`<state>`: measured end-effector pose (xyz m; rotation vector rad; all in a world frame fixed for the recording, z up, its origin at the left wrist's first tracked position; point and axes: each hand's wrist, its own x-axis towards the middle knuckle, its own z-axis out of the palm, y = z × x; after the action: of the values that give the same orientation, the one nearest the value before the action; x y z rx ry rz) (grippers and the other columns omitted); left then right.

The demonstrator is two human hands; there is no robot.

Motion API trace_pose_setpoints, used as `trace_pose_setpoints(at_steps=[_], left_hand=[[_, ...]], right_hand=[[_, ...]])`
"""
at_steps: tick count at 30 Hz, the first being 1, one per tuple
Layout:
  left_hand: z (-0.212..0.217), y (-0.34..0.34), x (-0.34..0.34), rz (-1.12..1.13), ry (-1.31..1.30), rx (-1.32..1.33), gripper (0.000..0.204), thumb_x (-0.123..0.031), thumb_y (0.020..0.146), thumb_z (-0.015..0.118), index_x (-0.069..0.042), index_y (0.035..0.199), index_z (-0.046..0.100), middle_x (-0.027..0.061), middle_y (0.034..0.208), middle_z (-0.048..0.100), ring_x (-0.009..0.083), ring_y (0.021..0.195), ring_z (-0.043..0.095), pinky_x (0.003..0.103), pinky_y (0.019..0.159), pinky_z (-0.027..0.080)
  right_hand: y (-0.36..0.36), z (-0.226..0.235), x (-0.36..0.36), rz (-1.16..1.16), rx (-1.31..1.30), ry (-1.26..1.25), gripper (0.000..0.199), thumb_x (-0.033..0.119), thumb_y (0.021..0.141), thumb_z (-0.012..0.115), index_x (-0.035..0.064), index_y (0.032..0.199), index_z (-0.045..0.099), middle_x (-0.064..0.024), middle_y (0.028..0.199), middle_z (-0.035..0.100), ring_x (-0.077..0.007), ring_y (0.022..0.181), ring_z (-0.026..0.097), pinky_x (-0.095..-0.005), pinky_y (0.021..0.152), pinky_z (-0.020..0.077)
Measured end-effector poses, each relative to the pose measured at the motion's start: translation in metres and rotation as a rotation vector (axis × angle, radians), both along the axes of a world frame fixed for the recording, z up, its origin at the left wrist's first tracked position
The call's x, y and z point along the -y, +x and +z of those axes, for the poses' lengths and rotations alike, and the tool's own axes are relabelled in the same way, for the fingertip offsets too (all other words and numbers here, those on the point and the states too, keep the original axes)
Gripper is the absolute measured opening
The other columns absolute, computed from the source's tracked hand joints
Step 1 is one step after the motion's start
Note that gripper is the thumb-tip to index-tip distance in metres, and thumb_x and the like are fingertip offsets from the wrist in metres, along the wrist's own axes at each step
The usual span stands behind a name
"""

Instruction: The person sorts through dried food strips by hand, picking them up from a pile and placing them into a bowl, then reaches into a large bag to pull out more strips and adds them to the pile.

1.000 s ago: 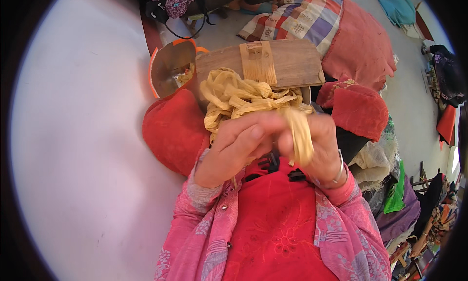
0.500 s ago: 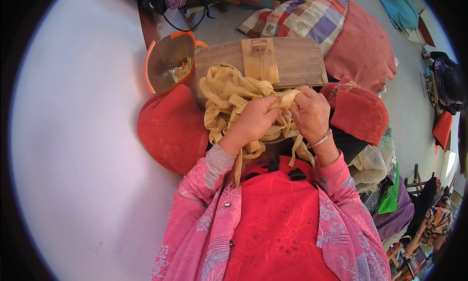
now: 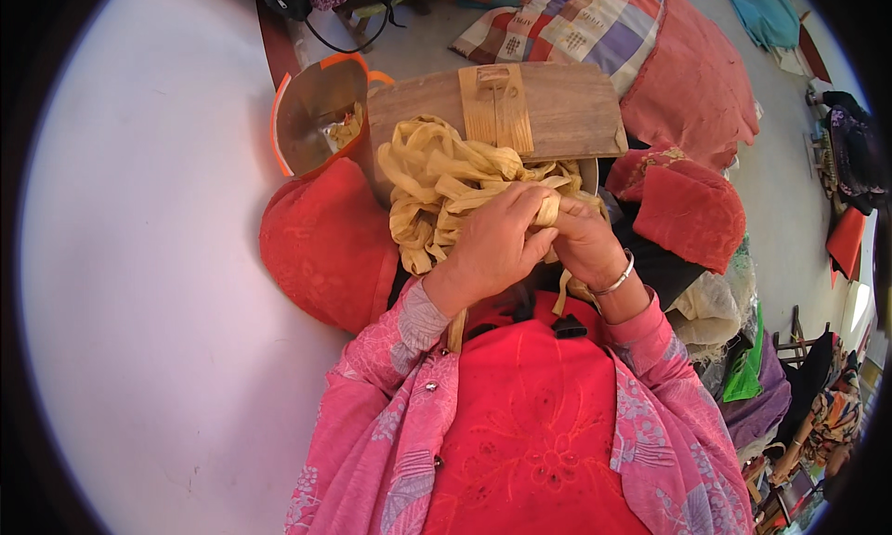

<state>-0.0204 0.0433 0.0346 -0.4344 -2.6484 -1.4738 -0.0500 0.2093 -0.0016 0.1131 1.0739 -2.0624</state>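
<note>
A large heap of long, flat, tan braided strip (image 3: 432,159), like plaited straw, lies in loose loops in front of me. My left hand (image 3: 502,242) is closed over a length of this strip, thumb stretched toward the right. Tight beside it, my right hand (image 3: 587,242), with a silver bangle at the wrist, pinches the same strip. A folded bit of it (image 3: 548,210) shows between the two hands. Part of the right fingers is hidden. Loose ends hang below both hands.
Beyond the heap lies a wooden board (image 3: 409,98) with a paler slotted wood piece (image 3: 497,117) across it. An orange-rimmed bin (image 3: 279,131) with tan scraps stands left. Red cloths (image 3: 325,247) flank the heap. A checked cloth (image 3: 557,33) is beyond; a person's arm shows far right.
My hands have drawn closer together and slightly toward me. The right hand has come down and turned inward, and the strip stretched between them has become a short fold.
</note>
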Motion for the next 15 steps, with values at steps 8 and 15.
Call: trace_pose_setpoints(at_steps=[8, 15], left_hand=[[-0.014, -0.018, -0.001, 0.111, -0.004, 0.229, 0.022, -0.02, 0.092, 0.057, 0.0, 0.102, 0.058, 0.0196, 0.084, 0.062, 0.039, 0.08, 0.061, 0.044, 0.068, 0.047], [-0.003, -0.02, 0.0, 0.046, -0.07, 0.218, 0.026, -0.025, 0.094, 0.055, 0.001, 0.093, 0.057, 0.0163, 0.073, 0.058, 0.0316, 0.067, 0.059, 0.04, 0.061, 0.045]], right_hand=[[-0.007, 0.009, 0.009, -0.266, -1.181, 0.801, 0.011, -0.004, 0.077, 0.059, -0.0039, 0.086, 0.066, -0.0145, 0.119, 0.059, -0.0292, 0.103, 0.057, -0.0345, 0.091, 0.0446], [-0.019, 0.012, 0.002, -0.09, -1.328, 0.858, 0.01, -0.005, 0.074, 0.062, -0.0033, 0.084, 0.066, -0.0149, 0.112, 0.061, -0.0312, 0.099, 0.058, -0.036, 0.089, 0.0449]])
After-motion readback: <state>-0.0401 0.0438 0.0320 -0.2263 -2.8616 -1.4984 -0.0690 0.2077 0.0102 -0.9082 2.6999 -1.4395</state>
